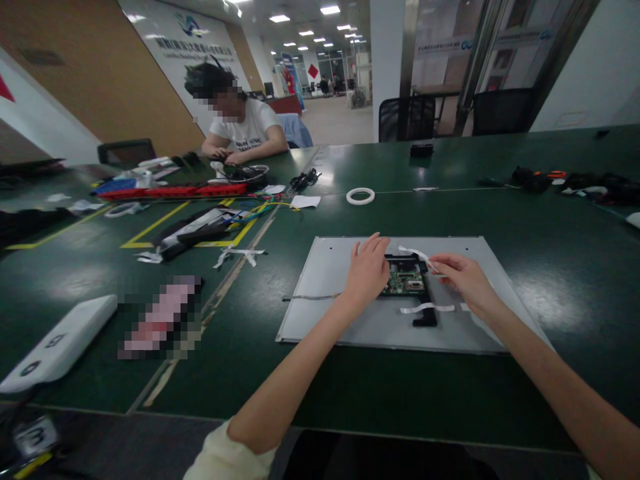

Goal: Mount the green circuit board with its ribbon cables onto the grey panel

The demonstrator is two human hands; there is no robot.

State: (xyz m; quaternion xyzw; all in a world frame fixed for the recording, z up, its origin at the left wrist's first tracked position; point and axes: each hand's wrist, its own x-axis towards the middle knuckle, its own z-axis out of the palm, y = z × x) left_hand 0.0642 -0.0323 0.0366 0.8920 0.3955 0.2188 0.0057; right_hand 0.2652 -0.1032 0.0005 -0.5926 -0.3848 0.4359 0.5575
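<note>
Pinching a white tape strip near its end, the right hand sits at 3 o'clock of the circuit board, our dial's centre, thumb and fingertips closed on that narrow band! The strip arches away past the board's 1 o'clock edge. Over at 10 o'clock, the left hand, fingers loosely extended, hides part of the board's near-left side; whether it touches, we cannot tell from here. The board itself sits in a black bracket on a grey panel, which lies flat on the green bench. A second tape strip crosses the bracket's leg at 5 o'clock, and a thin cable runs out towards 9! Farther off, at 11 o'clock, lies a roll of white tape, and at 10, a co-worker in a white T-shirt leans on the bench's far side.
</note>
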